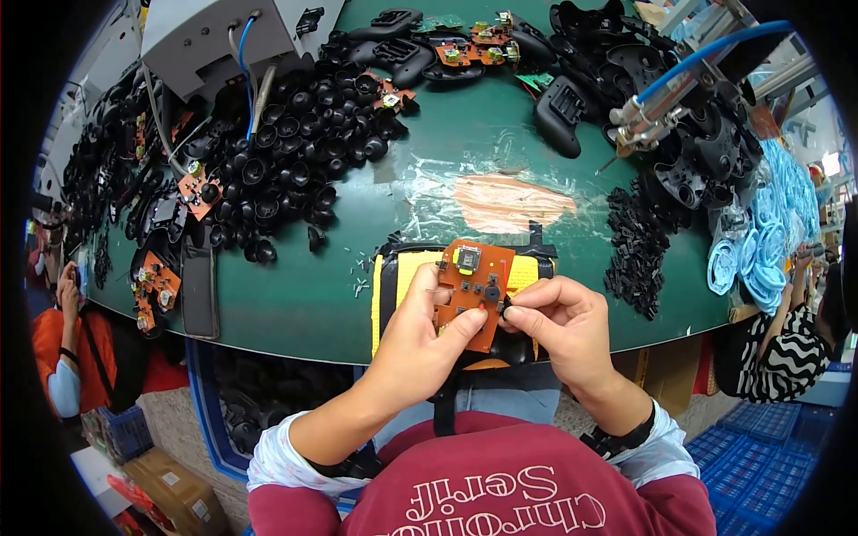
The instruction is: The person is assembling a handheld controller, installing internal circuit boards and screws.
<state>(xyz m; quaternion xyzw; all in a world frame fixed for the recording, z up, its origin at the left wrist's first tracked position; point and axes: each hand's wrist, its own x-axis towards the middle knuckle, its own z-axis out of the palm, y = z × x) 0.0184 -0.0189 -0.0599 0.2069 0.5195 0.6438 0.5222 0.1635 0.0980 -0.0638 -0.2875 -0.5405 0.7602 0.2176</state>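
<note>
**Handling Risks: Circuit Board Held Between Two Hands**

The orange circuit board (476, 279) is above the yellow pad (410, 263) at the near edge of the worktop (465, 116). Whether its underside touches the pad cannot be determined from this view.

The left hand (413, 332) is clamped on the board's left side, thumb across the lower face, close to a small red item (483, 306). The right hand (572, 329) has thumb and forefinger brought together on a small dark piece (507, 305) at the board's right edge. The fingers partly cover this piece; whether it is joined to the board cannot be determined.

Probable faults and causes:

1. Dropped piece. Cause: a narrow fingertip pinch. A piece released here could fall past the worktop edge toward the person's lap.
2. Lost piece. Cause: similar colour. If it reached the heap of small black parts (635, 250) on the right, it would be difficult to pick out.
3. Board rotation. Cause: one-sided grip. Pressure at the right edge could turn the board in the left hand.
4. Component damage. Cause: thumb load near the red item; excess force could bend or detach it.
5. Misalignment. Cause: fingertips obstructing the view of the right edge. An angled push could strain the piece or the board.
</note>
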